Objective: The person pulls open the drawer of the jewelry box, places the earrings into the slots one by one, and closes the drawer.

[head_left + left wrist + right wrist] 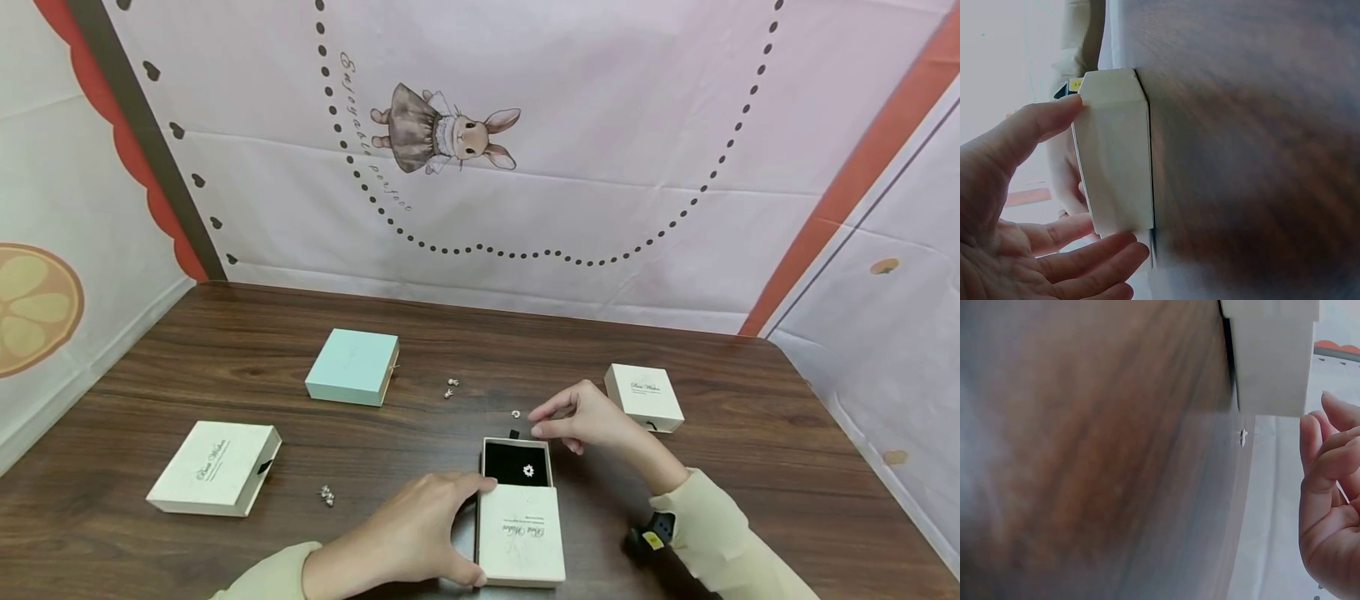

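A cream gift box (522,533) lies on the table with its drawer slid part-way out at the far end. On the black lining of the drawer (517,451) sits a small flower-shaped stud earring (528,471). My left hand (420,521) grips the box from its left side, thumb at the near corner and index finger at the far edge of the cover. Just beyond the drawer, my right hand (588,418) hovers with thumb and index finger apart and nothing seen between them. Left of those fingertips, a matching stud earring (516,413) lies on the wood.
Two more cream boxes stand closed, one at left (213,468) and one at far right (645,398). A pale blue box (352,367) is at the back left. Small earrings lie at the middle (451,388) and near the left box (327,496). A printed cloth (600,167) hangs behind.
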Motion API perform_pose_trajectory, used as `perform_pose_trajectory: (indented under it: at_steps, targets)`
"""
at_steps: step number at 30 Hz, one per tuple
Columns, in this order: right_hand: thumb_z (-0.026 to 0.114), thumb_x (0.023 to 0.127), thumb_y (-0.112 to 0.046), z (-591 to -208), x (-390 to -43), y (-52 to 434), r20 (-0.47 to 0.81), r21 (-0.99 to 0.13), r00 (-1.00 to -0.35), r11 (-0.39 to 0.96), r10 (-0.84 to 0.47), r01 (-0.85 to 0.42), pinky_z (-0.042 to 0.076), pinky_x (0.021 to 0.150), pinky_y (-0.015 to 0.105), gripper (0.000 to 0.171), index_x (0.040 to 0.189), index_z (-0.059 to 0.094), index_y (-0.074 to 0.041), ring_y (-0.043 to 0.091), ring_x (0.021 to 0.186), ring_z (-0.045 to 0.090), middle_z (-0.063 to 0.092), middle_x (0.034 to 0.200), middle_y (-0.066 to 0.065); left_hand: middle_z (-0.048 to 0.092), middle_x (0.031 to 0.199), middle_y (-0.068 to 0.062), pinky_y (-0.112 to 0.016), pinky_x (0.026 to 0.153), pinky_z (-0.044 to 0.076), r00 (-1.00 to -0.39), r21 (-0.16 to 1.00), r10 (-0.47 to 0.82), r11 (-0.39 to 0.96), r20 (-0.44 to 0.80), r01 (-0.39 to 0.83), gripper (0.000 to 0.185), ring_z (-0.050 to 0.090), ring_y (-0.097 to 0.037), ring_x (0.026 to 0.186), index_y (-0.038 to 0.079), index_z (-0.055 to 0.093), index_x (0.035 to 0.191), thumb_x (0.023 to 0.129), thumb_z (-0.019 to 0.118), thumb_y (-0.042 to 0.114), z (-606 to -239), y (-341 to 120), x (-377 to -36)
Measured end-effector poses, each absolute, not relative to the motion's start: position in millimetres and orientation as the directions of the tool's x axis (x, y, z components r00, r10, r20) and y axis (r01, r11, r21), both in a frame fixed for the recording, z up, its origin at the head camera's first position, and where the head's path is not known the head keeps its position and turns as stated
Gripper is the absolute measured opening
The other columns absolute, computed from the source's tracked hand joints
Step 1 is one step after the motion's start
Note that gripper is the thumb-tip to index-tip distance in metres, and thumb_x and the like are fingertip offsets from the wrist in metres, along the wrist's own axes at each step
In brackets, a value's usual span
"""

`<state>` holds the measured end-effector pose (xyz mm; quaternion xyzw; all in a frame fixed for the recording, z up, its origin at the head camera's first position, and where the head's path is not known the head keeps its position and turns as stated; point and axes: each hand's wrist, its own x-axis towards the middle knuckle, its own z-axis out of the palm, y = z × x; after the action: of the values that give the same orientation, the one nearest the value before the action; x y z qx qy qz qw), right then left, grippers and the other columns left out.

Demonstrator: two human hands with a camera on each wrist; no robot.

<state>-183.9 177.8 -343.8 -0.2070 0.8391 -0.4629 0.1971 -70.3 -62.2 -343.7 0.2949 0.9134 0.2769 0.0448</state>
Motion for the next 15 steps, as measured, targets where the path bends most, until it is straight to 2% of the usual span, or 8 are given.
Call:
perform_pose_trajectory:
  at_steps: [8,15]
  targets:
    - [0.07,0.079,-0.015,-344.6,-196.1,174.0,-0.144,-0.854,-0.847,0.497,-0.512,-0.155,0.04,0.039,0.024,0.027,0.1,0.068,0.003,0.007,0.035,0.04,0.049,0.044,-0.002,0.062,0.112,-0.001,-0.031,0.081,0.047,-0.82,0.529,0.566,0.672,0.086,0.519,0.075,0.057,-0.016,0.099,0.011,0.058,0.117,0.051,0.084,0.036,-343.7,-62.2,-70.3]
    - [0.069,0.08,-0.014,-346.4,-207.0,169.4,-0.175,-0.863,-0.849,0.493,-0.5,-0.113,0.04,0.04,0.023,0.028,0.101,0.068,0.004,0.007,0.036,0.041,0.058,0.054,0.007,0.062,0.112,-0.002,-0.032,0.081,0.047,-0.821,0.529,0.566,0.674,0.081,0.516,0.075,0.057,-0.017,0.099,0.012,0.058,0.117,0.051,0.084,0.037,-343.7,-62.8,-70.3]
